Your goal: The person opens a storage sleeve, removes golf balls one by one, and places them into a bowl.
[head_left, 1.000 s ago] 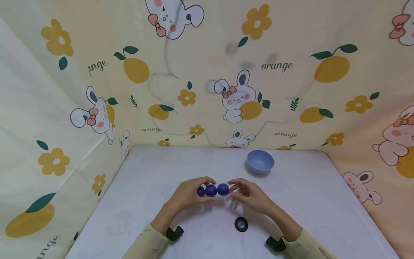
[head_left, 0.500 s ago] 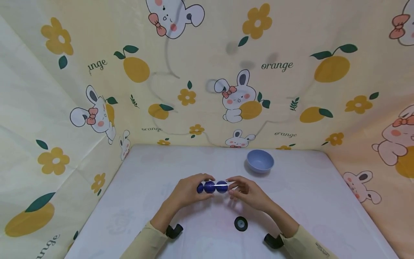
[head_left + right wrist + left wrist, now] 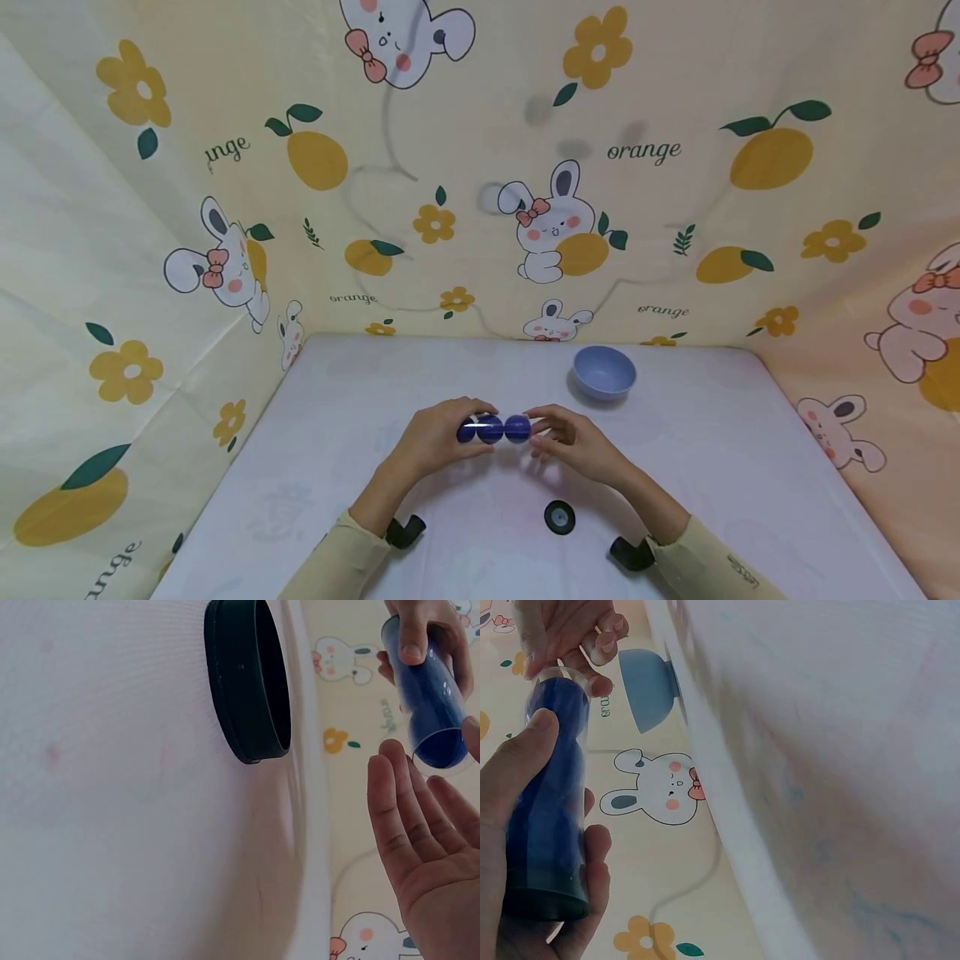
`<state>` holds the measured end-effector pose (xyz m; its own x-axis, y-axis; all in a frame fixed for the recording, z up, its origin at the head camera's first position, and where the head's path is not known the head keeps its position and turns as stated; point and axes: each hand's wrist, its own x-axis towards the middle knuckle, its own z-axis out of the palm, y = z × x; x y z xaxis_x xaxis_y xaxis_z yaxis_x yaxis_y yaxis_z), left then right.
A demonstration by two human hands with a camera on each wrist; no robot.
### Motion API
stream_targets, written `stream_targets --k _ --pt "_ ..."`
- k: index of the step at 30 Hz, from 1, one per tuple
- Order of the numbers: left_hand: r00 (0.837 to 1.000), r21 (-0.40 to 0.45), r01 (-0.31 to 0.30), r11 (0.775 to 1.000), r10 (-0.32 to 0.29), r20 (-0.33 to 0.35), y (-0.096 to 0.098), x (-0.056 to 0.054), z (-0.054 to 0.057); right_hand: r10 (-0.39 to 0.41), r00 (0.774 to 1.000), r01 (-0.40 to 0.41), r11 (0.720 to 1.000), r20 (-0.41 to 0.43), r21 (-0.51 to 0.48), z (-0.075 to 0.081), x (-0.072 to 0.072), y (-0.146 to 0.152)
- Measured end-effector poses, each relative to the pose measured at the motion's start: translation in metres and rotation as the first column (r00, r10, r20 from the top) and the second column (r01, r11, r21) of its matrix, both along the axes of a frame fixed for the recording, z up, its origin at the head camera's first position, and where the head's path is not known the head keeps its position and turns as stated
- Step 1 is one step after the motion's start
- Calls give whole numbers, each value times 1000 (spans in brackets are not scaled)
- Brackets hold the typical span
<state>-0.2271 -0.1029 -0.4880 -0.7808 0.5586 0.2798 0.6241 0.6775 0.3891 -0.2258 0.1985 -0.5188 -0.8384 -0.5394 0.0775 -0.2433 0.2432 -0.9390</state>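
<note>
This is a small booth-like space, walled on three sides by thin, creased cream sheeting [image 3: 465, 125] printed with white cartoon rabbits [image 3: 558, 229], round yellow-orange fruits [image 3: 772, 158] and five-petalled yellow flowers [image 3: 585, 62] (with "orange" in looping dark script [image 3: 644, 150]). A broad, white-cloth-covered table [image 3: 345, 392] fills it; home or studio, I cannot tell, the surrounding room being hidden.

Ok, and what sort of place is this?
Probably a makeshift tabletop recording booth: a white table, rabbit-print cloth hanging along its back and both sides, and a black device at each wrist.
</note>
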Motion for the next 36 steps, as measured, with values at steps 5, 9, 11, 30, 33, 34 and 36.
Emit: stream_targets --k 5,9,11,30,33,34,36 --pt "1000 12 12 1000 -11 -13 -1 -1 -1 -2 1000 2 1000 0 6 1 0 0" --pt "1000 33 20 999 -19 -18 0 0 -2 -22 1000 22 1000 1 12 1 1 2" --pt "1000 41 19 999 -18 -18 0 1 -3 -34 999 34 999 1 12 1 1 3" --pt "1000 58 -16 998 15 22 0 1 -5 -150 987 152 988 -57 33 7 0 27" --pt "1000 61 -3 998 3 -9 -1 2 -6 -192 977 197 979 -89 48 9 -3 37" --pt "1000 59 2 998 0 -19 -1 2 -6 -203 974 209 977 -104 53 10 -4 40" --pt "1000 63 12 998 -10 -30 -1 2 -6 -228 964 238 970 -138 58 10 -7 48"
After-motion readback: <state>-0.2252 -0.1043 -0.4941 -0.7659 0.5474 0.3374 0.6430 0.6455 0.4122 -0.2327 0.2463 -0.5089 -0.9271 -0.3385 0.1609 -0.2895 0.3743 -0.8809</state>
